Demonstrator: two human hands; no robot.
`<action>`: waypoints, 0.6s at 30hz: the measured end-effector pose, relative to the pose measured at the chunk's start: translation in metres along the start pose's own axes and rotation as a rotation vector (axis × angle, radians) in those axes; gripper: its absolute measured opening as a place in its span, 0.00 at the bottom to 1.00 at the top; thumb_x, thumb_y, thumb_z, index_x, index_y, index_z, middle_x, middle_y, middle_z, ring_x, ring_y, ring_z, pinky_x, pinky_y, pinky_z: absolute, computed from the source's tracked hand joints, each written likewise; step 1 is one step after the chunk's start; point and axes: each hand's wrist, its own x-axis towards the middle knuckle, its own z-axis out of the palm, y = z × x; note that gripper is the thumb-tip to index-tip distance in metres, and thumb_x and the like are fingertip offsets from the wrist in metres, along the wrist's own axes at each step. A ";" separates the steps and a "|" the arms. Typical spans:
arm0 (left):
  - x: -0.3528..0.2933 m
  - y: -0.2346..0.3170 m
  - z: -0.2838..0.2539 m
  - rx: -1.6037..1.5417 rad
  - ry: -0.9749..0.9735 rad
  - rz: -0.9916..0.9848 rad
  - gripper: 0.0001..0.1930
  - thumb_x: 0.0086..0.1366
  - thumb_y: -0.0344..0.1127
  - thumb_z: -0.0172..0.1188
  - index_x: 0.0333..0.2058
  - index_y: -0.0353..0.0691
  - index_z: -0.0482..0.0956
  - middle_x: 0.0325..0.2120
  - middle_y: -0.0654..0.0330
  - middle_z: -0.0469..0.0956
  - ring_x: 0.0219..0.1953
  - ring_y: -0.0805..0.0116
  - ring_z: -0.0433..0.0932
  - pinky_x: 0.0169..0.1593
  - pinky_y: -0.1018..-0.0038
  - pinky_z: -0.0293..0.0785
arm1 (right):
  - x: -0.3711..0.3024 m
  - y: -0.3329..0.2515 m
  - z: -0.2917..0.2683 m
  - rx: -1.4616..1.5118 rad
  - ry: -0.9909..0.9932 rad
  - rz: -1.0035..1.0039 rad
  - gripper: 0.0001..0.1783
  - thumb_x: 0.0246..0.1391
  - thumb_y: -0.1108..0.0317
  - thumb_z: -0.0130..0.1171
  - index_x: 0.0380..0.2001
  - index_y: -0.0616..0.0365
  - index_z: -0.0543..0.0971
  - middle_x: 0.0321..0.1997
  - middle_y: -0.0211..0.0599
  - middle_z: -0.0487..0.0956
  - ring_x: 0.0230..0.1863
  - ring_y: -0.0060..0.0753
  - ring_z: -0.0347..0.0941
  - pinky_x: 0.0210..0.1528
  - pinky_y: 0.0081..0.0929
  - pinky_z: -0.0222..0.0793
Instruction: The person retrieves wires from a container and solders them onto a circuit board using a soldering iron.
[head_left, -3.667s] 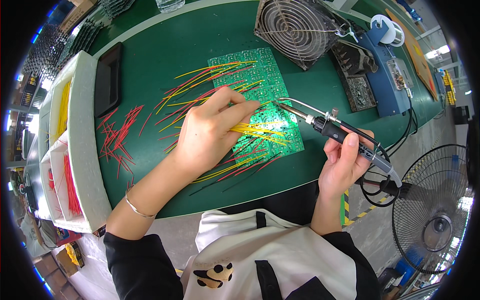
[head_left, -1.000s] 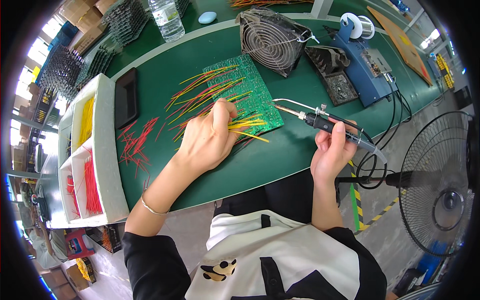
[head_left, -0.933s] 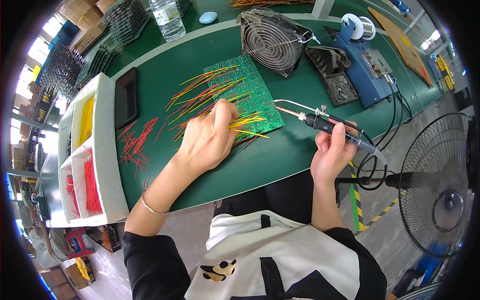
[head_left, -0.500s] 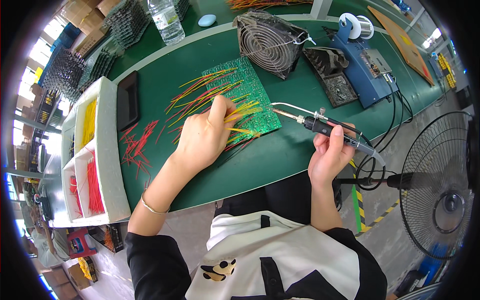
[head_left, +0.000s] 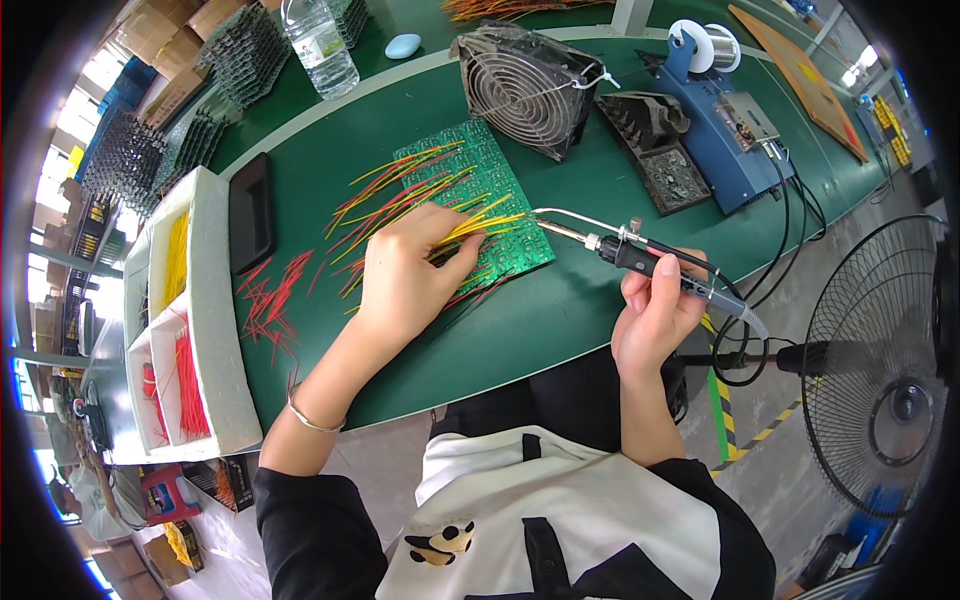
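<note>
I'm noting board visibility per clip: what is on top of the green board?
Red and yellow wires lie across the board; the left hand holds a yellow bundle over it. The surface beneath the wires and hand is hidden.

Head cam's a super wide fisheye looking steeply down from the wearer's head, past their own shirt [head_left: 570, 500] to the bench [head_left: 540, 320]. Near enough that the left hand [head_left: 408, 272] and right hand [head_left: 655, 318] sit around mid-frame, wide enough to catch the floor fan [head_left: 900, 410] far right. Edges bow, corners go black.
</note>
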 end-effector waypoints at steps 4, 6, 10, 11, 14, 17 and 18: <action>-0.007 -0.005 0.003 0.040 0.041 0.083 0.06 0.47 0.24 0.60 0.27 0.35 0.77 0.22 0.60 0.73 0.20 0.70 0.71 0.24 0.77 0.67 | 0.000 0.001 -0.003 -0.012 -0.006 -0.002 0.08 0.55 0.68 0.50 0.29 0.62 0.67 0.19 0.31 0.69 0.16 0.13 0.61 0.16 0.09 0.49; -0.009 -0.005 0.003 0.015 0.022 0.075 0.07 0.43 0.24 0.60 0.26 0.36 0.76 0.24 0.60 0.73 0.23 0.65 0.73 0.27 0.74 0.70 | 0.000 0.001 -0.003 -0.023 -0.009 0.009 0.08 0.55 0.68 0.50 0.30 0.62 0.68 0.20 0.31 0.69 0.16 0.14 0.61 0.16 0.09 0.50; -0.012 -0.012 0.008 -0.112 0.062 0.020 0.07 0.43 0.23 0.60 0.25 0.35 0.75 0.23 0.59 0.73 0.23 0.66 0.74 0.27 0.75 0.70 | 0.000 0.002 0.002 -0.091 0.009 0.029 0.08 0.55 0.68 0.51 0.30 0.63 0.69 0.23 0.31 0.70 0.15 0.14 0.63 0.16 0.09 0.51; -0.012 -0.012 0.008 -0.142 0.056 -0.018 0.07 0.42 0.23 0.60 0.25 0.35 0.74 0.22 0.58 0.73 0.23 0.66 0.73 0.27 0.75 0.70 | 0.000 0.002 0.004 -0.096 0.006 0.035 0.08 0.55 0.68 0.51 0.30 0.63 0.69 0.23 0.31 0.70 0.15 0.14 0.63 0.16 0.09 0.51; -0.011 -0.012 0.008 -0.172 0.045 -0.068 0.08 0.42 0.21 0.60 0.24 0.35 0.74 0.21 0.58 0.73 0.22 0.67 0.72 0.26 0.76 0.68 | 0.000 0.002 0.008 -0.228 0.044 0.027 0.10 0.57 0.65 0.47 0.31 0.62 0.70 0.15 0.28 0.66 0.15 0.12 0.57 0.17 0.11 0.50; -0.011 -0.013 0.008 -0.168 0.055 -0.068 0.07 0.42 0.21 0.60 0.24 0.35 0.74 0.19 0.58 0.72 0.21 0.68 0.71 0.25 0.77 0.67 | 0.000 0.003 0.005 -0.239 0.020 0.029 0.10 0.57 0.65 0.46 0.31 0.62 0.70 0.16 0.28 0.67 0.16 0.12 0.57 0.18 0.12 0.50; -0.011 -0.013 0.008 -0.168 0.066 -0.054 0.07 0.42 0.20 0.59 0.24 0.35 0.74 0.19 0.59 0.71 0.21 0.68 0.71 0.25 0.77 0.66 | 0.001 0.003 0.004 -0.248 -0.003 0.031 0.09 0.57 0.66 0.46 0.31 0.62 0.70 0.17 0.29 0.67 0.16 0.12 0.58 0.18 0.12 0.51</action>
